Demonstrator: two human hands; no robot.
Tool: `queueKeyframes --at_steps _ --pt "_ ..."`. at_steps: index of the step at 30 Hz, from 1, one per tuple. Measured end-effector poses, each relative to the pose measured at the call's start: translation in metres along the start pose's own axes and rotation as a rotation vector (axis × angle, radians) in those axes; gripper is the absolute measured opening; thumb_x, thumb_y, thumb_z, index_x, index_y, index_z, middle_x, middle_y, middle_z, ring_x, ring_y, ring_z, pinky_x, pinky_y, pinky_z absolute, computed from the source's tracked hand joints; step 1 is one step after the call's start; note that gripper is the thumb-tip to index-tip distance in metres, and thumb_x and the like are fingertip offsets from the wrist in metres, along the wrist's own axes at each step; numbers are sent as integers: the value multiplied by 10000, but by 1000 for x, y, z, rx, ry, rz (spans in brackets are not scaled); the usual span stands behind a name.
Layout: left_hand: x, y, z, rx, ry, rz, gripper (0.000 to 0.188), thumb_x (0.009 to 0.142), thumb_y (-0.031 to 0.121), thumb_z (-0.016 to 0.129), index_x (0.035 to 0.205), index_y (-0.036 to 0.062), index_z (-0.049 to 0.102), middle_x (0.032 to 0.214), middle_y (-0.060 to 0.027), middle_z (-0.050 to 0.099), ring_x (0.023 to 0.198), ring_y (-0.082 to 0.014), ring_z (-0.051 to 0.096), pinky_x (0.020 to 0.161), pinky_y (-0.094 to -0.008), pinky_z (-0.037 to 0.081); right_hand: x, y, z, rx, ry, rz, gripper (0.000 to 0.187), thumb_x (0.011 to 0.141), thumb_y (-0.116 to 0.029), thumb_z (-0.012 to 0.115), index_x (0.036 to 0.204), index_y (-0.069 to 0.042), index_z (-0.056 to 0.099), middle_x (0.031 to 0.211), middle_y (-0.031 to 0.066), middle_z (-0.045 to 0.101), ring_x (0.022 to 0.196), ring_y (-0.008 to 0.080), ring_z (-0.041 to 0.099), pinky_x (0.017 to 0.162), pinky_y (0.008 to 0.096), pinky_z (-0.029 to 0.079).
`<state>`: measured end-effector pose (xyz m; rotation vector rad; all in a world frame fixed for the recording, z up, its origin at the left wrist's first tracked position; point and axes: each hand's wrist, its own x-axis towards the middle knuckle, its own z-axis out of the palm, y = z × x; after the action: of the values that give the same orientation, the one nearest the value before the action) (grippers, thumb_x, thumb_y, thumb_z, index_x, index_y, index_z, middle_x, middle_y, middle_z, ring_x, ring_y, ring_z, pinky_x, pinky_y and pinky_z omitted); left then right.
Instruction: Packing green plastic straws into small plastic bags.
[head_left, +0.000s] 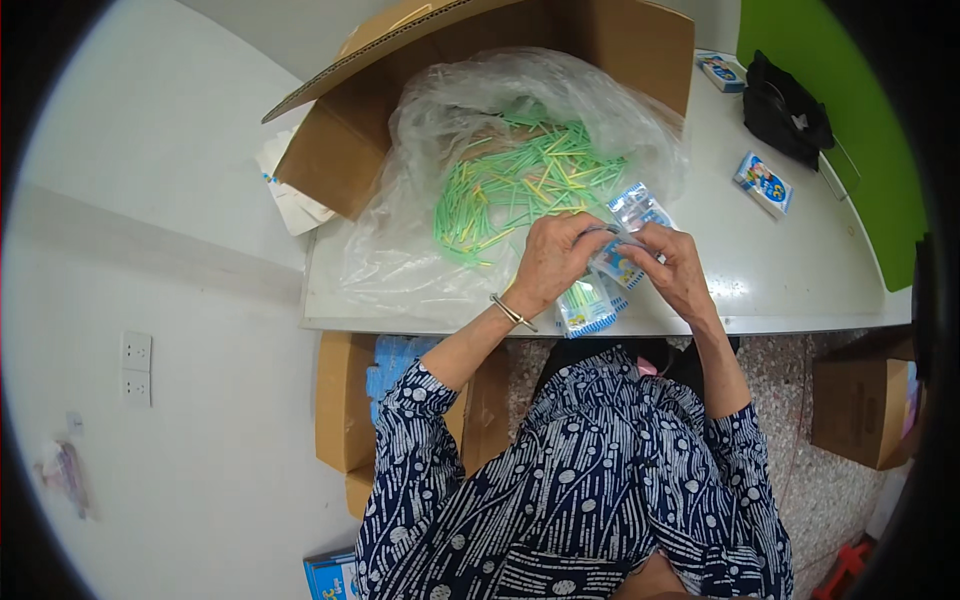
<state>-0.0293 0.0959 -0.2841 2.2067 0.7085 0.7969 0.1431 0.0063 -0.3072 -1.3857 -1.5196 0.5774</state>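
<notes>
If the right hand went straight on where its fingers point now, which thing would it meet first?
For the right hand, probably the blue-printed clear plastic packet that it already touches; the left hand seems to come just after, though depth is unclear here.

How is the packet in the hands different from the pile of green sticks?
The packet is flat and partly blue; the sticks are thin and mostly green. The left hand and right hand hold the packet; the sticks lie loose in clear plastic.
</notes>
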Motion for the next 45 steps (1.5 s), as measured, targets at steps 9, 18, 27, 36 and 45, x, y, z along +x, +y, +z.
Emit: queueKeyframes --at_steps 9,18,27,36,45 --pt "-13 1 -10 284 -79 132 153 818 150 601 862 15 658 770 -118 642 724 -281 601 640 -345 449 -5 -7 3 38 -130 118 249 831 -164 635 755 67 582 583 117 490 508 165 421 500 317 337" --pt "-7 -104 -68 575 160 -87 401 845 385 605 813 -12 656 843 -154 638 785 -283 597 699 -392 457 -8 -2 3 200 43 126 305 857 -134 625 640 29 486 541 1 356 560 75 318 504 272 275" --pt "-18 -153 -68 1113 130 -302 698 654 634 655 804 -47 656 911 -173 566 890 -328 496 746 -433 383 -9 4 2 180 23 184 249 846 -159 630 724 54 587 571 21 461 562 79 381 511 263 312" --pt "-3 -159 -78 1026 -50 -553 441 736 395 629 896 -13 680 1092 -177 525 1029 -348 464 855 -460 380 -11 4 4 211 40 182 281 849 -175 624 695 53 567 551 12 422 548 73 360 494 269 295" --pt "-3 -183 -76 1086 -70 -578 344 757 222 547 956 -42 642 1147 -190 503 1049 -376 478 858 -472 423 -13 -3 0 240 52 177 279 852 -182 625 700 48 579 559 -2 433 559 66 362 499 257 296"
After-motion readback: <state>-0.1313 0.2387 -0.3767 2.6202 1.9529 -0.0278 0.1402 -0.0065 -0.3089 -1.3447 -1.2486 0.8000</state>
